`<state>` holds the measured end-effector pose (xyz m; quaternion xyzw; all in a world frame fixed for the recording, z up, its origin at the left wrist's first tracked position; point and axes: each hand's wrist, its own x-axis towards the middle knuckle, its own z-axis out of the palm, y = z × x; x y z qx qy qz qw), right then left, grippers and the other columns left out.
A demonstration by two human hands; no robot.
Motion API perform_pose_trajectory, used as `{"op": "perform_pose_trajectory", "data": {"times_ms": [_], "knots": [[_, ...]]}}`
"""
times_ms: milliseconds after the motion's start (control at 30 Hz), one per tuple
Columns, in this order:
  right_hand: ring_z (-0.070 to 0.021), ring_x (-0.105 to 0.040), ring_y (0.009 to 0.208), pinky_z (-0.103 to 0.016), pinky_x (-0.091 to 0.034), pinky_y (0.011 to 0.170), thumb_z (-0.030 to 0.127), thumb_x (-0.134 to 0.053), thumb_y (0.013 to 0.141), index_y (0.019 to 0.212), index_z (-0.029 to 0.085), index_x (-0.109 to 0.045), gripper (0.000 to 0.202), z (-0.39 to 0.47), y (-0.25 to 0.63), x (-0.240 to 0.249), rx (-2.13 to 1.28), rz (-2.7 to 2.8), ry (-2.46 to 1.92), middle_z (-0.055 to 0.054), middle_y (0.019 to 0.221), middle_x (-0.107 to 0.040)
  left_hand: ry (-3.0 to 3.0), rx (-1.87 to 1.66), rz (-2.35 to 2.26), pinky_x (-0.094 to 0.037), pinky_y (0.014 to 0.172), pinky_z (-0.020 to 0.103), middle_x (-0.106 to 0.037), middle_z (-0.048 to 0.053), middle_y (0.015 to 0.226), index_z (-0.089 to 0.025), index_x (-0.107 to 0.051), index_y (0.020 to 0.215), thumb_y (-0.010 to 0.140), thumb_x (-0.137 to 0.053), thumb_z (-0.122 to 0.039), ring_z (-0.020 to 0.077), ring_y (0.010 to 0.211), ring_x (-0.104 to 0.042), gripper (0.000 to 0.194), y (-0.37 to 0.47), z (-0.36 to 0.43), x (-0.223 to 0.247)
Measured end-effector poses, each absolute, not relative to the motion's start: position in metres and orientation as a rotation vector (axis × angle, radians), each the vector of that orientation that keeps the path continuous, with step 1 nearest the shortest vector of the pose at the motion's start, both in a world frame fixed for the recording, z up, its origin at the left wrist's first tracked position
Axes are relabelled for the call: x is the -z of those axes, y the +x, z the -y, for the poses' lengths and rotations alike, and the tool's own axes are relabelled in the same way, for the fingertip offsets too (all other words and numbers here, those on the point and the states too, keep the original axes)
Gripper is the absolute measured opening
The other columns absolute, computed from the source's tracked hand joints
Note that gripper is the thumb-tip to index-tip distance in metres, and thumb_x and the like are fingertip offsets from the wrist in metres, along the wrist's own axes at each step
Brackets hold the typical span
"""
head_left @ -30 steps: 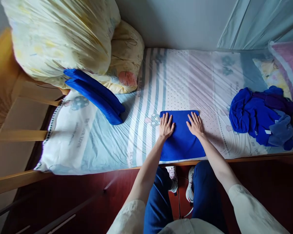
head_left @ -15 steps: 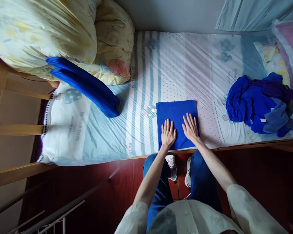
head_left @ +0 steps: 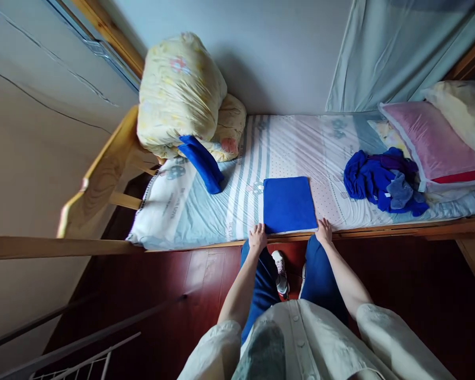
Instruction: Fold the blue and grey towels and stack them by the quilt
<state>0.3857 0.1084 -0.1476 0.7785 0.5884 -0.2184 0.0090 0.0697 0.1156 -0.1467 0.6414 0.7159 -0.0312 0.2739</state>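
Observation:
A square blue cloth [head_left: 288, 205] lies flat and smooth at the front edge of the bed. My left hand [head_left: 257, 237] is at its near left corner, fingers curled in and closed on the corner. At the near right corner, my right hand [head_left: 324, 231] is closed in the same way, with its thumb side against the cloth. Left of the cloth, folded blue cloths [head_left: 202, 164] form a long narrow bundle against the quilt. A crumpled heap of blue cloths [head_left: 374, 179], with a purple and a greyish-blue piece, lies to the right.
The bed [head_left: 190, 216] has a striped, patterned sheet and a wooden frame. A bulky yellow quilt [head_left: 180, 89] is piled at its left end. Pink pillow [head_left: 431, 137] at the right end, grey-green curtain [head_left: 364, 58] behind. A metal rack [head_left: 98, 359] stands at the lower left.
My hands have moved from lying flat on top of the blue cloth to its two near corners, where the fingers closed. The camera view has tilted up and back, showing more wall.

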Motion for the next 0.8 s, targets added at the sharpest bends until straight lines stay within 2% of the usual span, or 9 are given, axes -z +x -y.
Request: {"op": "perform_pose_trajectory", "data": {"times_ms": [100, 167, 367, 533, 667, 800], "knots": [[-0.0314, -0.049, 0.149, -0.047, -0.039, 0.120, 0.014, -0.049, 0.097, 0.153, 0.012, -0.056, 0.056, -0.083, 0.370, 0.135, 0.624, -1.795, 2.489, -0.020, 0.157, -0.057, 1.596, 0.077, -1.944, -0.050, 0.110, 0.043, -0.070, 0.016, 0.140, -0.022, -0.061, 0.144, 0.096, -0.053, -0.024, 0.0305, 0.133, -0.065, 0.049, 0.054, -0.108, 0.135], [-0.0315, -0.055, 0.141, -0.046, -0.039, 0.118, 0.018, -0.049, 0.099, 0.154, 0.011, -0.053, 0.056, -0.072, 0.360, 0.129, 0.617, -1.803, 2.486, -0.022, 0.146, -0.065, 1.531, 0.049, -1.983, -0.053, 0.104, 0.041, -0.076, 0.016, 0.129, -0.020, -0.062, 0.142, 0.099, -0.052, -0.033, 0.0314, 0.125, -0.070, 0.046, 0.049, -0.105, 0.130], [-0.0301, -0.061, 0.133, -0.042, -0.040, 0.113, 0.025, -0.050, 0.101, 0.152, 0.016, -0.052, 0.052, -0.072, 0.358, 0.119, 0.742, -1.728, 2.543, -0.017, 0.132, -0.073, 1.431, -0.041, -1.984, -0.054, 0.099, 0.033, -0.078, 0.009, 0.130, -0.022, -0.067, 0.135, 0.101, -0.053, -0.040, 0.0268, 0.123, -0.071, 0.041, 0.044, -0.098, 0.123], [-0.0256, -0.069, 0.119, -0.038, -0.044, 0.108, 0.030, -0.050, 0.103, 0.148, 0.023, -0.053, 0.046, -0.083, 0.366, 0.122, 0.914, -1.601, 2.661, -0.009, 0.122, -0.077, 1.432, -0.017, -1.982, -0.053, 0.099, 0.034, -0.078, 0.012, 0.129, -0.020, -0.064, 0.138, 0.099, -0.057, -0.039, 0.0285, 0.123, -0.071, 0.044, 0.049, -0.105, 0.125], [-0.0268, -0.073, 0.110, -0.039, -0.048, 0.103, 0.036, -0.049, 0.105, 0.146, 0.020, -0.056, 0.044, -0.092, 0.366, 0.130, 0.927, -1.462, 2.793, -0.011, 0.114, -0.079, 1.486, -0.014, -1.885, -0.052, 0.101, 0.035, -0.081, 0.009, 0.120, -0.023, -0.057, 0.145, 0.095, -0.066, -0.035, 0.0274, 0.124, -0.071, 0.053, 0.051, -0.116, 0.131], [-0.0319, -0.075, 0.100, -0.043, -0.053, 0.095, 0.045, -0.053, 0.102, 0.146, 0.016, -0.055, 0.052, -0.104, 0.369, 0.146, 0.975, -1.381, 2.938, -0.015, 0.105, -0.080, 1.404, -0.051, -1.861, -0.054, 0.098, 0.037, -0.083, 0.011, 0.106, -0.021, -0.062, 0.136, 0.090, -0.075, -0.044, 0.0301, 0.117, -0.074, 0.053, 0.043, -0.127, 0.142]]}}
